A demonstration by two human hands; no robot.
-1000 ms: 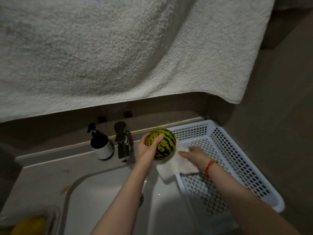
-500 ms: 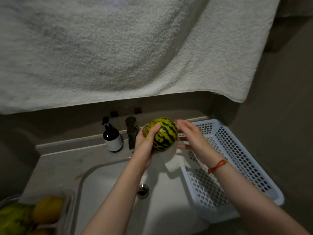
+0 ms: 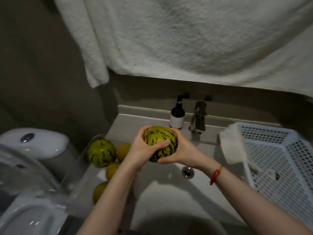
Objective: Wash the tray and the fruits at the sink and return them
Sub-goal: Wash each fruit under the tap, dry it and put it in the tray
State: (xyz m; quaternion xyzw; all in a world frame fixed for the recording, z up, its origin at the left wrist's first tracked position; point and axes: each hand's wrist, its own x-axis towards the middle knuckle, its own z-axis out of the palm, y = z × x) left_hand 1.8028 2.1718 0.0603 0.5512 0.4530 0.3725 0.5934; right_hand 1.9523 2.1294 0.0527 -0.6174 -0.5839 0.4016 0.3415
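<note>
Sink basin (image 3: 169, 197): nearest, no water seen running. Left hand (image 3: 140, 153) and right hand (image 3: 183, 153): both wrapped round one striped melon (image 3: 160, 144), held above the basin. Clear tray (image 3: 79, 167), left counter: holds a second striped melon (image 3: 101, 153) and orange fruits (image 3: 112, 170). White basket (image 3: 277, 160), right, with a paper towel (image 3: 232, 146) on its edge. Tap (image 3: 199, 117), soap bottle (image 3: 177, 118): label blank, no readable writing. Progress, judged: this melon looks handled; which fruits are washed cannot be told.

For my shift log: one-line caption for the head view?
Both hands, left and right, hold a striped melon above the sink.
</note>
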